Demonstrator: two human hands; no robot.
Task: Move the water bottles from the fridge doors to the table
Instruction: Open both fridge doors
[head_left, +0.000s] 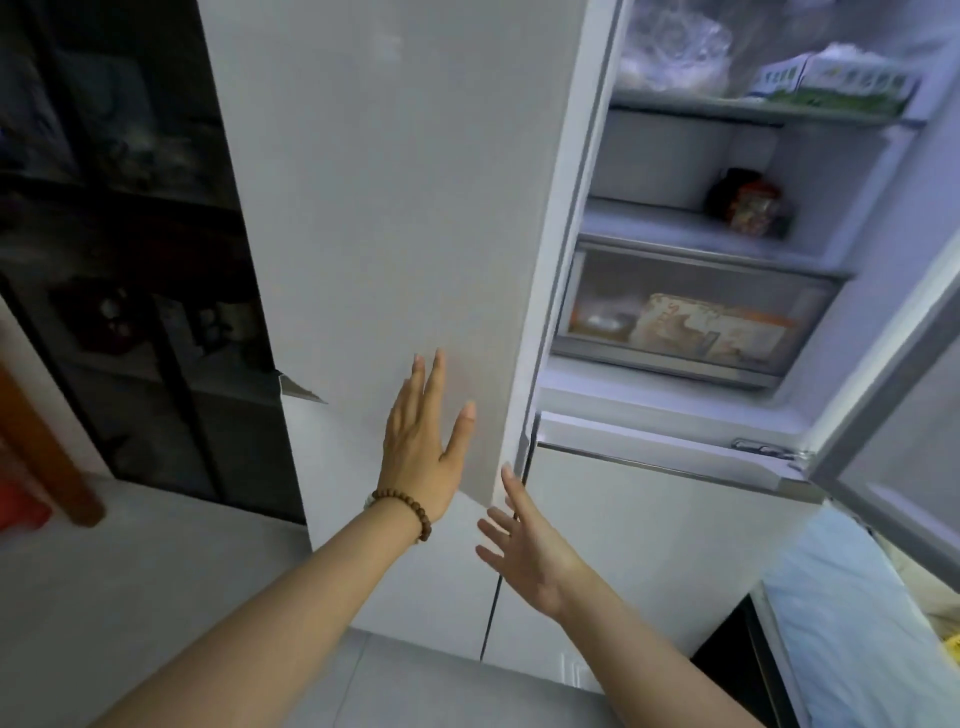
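While both hands, left (421, 447) and right (524, 551), spread empty: risk pinching fingers at left fridge door (395, 208) edge.

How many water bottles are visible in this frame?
0. The left door shows only its outer face, with the left hand flat on it; the right door is edge-on. Bottles may be hidden in their racks. The right hand is empty.
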